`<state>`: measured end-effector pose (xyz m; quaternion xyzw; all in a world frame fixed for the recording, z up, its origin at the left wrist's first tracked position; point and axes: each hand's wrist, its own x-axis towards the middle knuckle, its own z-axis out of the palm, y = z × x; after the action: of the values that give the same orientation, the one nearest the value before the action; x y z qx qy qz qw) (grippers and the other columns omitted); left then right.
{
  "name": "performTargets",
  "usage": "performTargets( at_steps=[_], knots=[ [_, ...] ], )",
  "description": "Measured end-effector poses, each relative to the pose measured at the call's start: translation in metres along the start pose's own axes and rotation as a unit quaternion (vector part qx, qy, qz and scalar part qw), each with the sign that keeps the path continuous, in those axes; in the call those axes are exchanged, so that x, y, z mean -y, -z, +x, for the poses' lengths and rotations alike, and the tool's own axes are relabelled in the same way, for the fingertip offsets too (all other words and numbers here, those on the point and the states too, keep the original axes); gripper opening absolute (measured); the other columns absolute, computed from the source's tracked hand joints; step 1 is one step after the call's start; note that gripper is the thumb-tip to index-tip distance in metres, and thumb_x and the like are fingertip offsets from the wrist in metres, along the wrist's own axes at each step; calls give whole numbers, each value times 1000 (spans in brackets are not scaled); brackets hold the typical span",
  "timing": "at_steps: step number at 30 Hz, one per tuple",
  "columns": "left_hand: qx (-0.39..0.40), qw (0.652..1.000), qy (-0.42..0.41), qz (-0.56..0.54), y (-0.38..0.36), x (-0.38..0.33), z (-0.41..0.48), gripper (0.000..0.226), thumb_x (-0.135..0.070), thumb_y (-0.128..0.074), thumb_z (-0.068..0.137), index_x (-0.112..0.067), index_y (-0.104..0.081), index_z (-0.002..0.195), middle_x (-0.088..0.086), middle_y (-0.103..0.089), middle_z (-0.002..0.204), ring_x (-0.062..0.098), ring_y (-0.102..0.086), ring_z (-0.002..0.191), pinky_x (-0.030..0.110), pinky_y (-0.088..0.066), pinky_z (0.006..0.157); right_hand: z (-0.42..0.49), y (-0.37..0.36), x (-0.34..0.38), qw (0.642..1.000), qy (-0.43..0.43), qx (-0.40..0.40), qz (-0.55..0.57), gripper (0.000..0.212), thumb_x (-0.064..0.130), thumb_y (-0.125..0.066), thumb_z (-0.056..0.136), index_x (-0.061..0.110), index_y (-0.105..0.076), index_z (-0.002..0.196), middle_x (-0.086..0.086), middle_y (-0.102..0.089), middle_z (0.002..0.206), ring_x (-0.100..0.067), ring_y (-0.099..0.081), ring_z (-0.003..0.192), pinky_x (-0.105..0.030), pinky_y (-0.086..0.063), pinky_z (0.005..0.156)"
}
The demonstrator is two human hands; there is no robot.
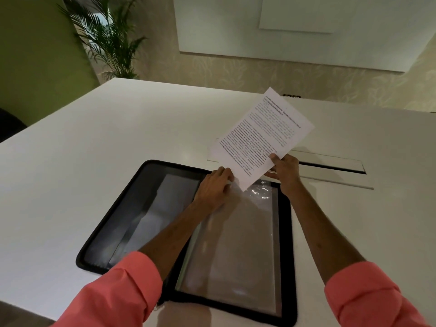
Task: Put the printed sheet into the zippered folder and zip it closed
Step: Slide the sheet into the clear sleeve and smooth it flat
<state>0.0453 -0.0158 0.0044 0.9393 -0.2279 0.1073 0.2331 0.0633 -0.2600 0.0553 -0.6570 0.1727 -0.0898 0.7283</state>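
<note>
Folder lying unzipped and spread flat on counter. Right hand pinching sheet at its near edge, holding it tilted above folder's far right corner, lowest corner nearing clear sleeve. Left hand resting fingers-down at sleeve's top, likely parting its mouth. Sheet looking light, floppy, easily creased; gripping near leading edge and feeding squarely probably best. Sleeve plastic appearing slick, clingy.

Quick count, going off the white table: one black zippered folder lying open on it, one printed sheet held above its far side, two hands, left hand and right hand, and one potted palm behind its far left corner.
</note>
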Motion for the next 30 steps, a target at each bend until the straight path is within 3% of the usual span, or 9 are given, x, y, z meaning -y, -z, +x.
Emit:
performTargets(
  at_steps=[8,12,16,22,25,30],
  knots=[
    [-49,997,2,58,3,-1,5,23,-11,-72,90,-19,-66,111,3,-58,125,24,-55,110,38,-46,88,-3,30,3,997,-21,64,-43,25,18,-69,104,9,-70,127,-12,-79,116,-30,-79,100,-40,-67,69],
    [-4,998,-7,58,8,2,11,20,-17,-70,94,-20,-68,114,3,-60,128,24,-54,118,36,-41,93,-3,35,6,992,-26,99,-69,18,14,-68,104,15,-70,122,-8,-79,114,-23,-80,94,-33,-65,63],
    [27,997,-32,68,3,-3,10,23,-19,-67,96,-21,-67,119,1,-61,128,23,-53,120,32,-33,93,-2,31,4,990,-29,108,-84,18,13,-68,104,15,-70,121,-7,-79,114,-22,-79,95,-34,-65,64],
    [64,996,-6,59,8,8,19,24,-22,-69,92,-26,-69,116,-2,-62,127,23,-53,123,38,-38,96,-1,34,2,985,-14,121,-126,19,11,-68,104,13,-68,123,-10,-77,114,-21,-78,93,-30,-65,61],
    [100,993,-7,63,22,22,30,21,-16,-60,98,-24,-71,113,1,-64,122,26,-54,123,42,-39,100,0,38,3,982,-11,127,-141,22,12,-68,104,11,-67,126,-11,-77,114,-22,-78,93,-30,-65,61],
    [223,973,21,53,58,48,52,43,-12,-43,97,-33,-78,110,1,-62,124,19,-49,119,48,-38,110,2,44,3,981,-18,123,-150,30,16,-72,101,9,-67,130,-10,-78,114,-23,-79,95,-31,-65,62]
  ],
)
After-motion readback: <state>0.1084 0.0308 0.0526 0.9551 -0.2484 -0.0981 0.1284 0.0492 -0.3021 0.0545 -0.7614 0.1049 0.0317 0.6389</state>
